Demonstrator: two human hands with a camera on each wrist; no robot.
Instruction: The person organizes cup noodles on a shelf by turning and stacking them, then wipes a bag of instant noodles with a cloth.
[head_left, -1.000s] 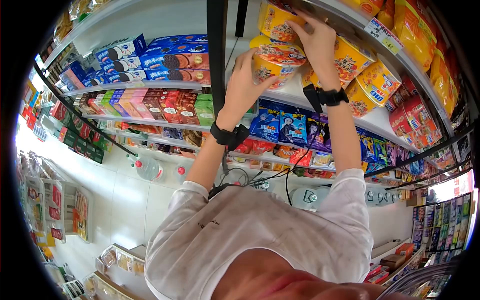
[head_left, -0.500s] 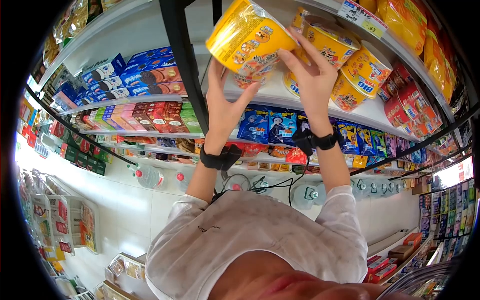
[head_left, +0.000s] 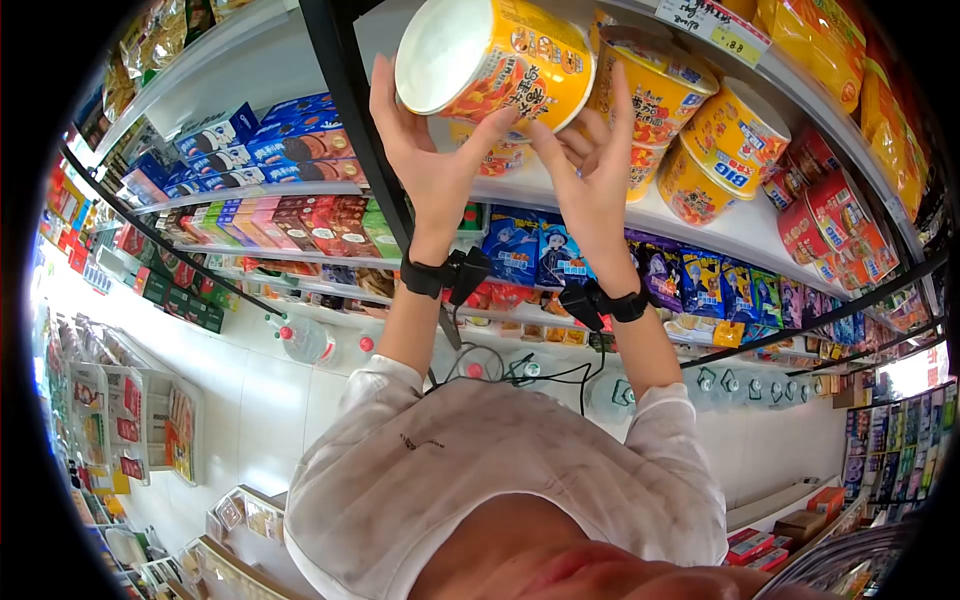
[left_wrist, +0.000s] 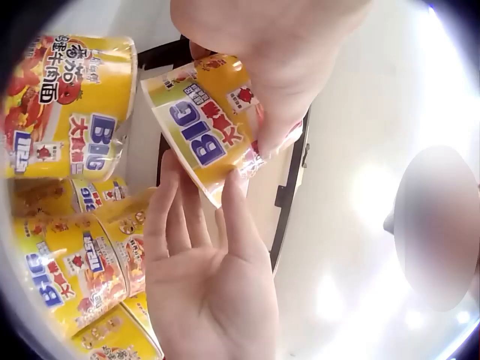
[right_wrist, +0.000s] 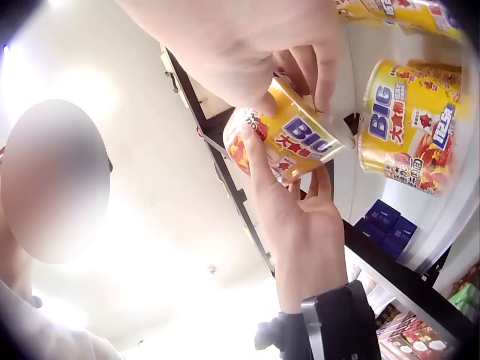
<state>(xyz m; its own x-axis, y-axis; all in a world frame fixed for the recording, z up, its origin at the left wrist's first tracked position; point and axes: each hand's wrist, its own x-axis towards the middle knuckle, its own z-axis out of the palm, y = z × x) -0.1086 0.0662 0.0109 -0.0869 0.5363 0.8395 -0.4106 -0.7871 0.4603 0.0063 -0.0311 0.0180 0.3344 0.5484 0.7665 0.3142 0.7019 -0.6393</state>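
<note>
In the head view a yellow instant noodle tub (head_left: 540,70) is held up in front of the shelf, tipped on its side with its white round end toward the left. My left hand (head_left: 430,170) grips it near that end, thumb along the lower side. My right hand (head_left: 595,185) holds the other end, thumb beneath and fingers round the far side. The left wrist view shows "BIG" lettering on the tub (left_wrist: 202,124) between both hands. From the right wrist, fingers and thumb of each hand are seen round the tub (right_wrist: 289,139).
More yellow noodle tubs (head_left: 725,145) stand stacked on the shelf to the right, beside red tubs (head_left: 835,230). A black shelf post (head_left: 355,110) rises close to my left hand. Blue cookie boxes (head_left: 285,145) lie left of it. Snack bags (head_left: 700,280) fill the shelf below.
Both hands have lifted the tub from the shelf and brought it closer. It has turned from upright to lying sideways, and its white end now shows.
</note>
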